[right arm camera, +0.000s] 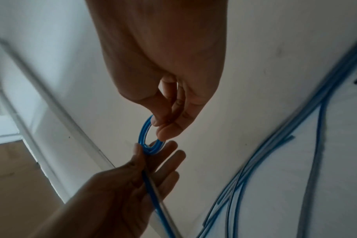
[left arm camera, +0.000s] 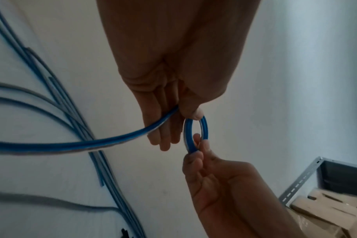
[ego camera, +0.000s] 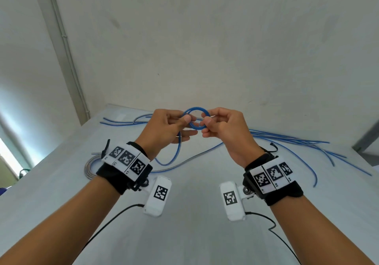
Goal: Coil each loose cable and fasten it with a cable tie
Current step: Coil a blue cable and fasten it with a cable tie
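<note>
Here the person holds both hands up above a pale table, close to each other, with a small coil of blue cable between them. The left hand pinches the left side of the coil between thumb and forefinger, and the other fingers of this hand are only loosely bent under it. The right hand pinches the right side of the same coil with the thumb and the first fingers, so the two hands are joined by the ring and almost touch each other. The coil has several turns and stands nearly upright, in the air, not touching the table. From the left hand the free tail of the blue cable hangs down in a curve to the table top and goes away to the right. In the left wrist view this tail leaves the fingers sideways, and the ring is seen edge-on between the two thumbs. Behind the hands, more loose blue cables lie spread on the table, far left and far right. A grey cable, partly coiled, lies on the table under the left wrist. I cannot see any cable tie clearly in the hands.
</note>
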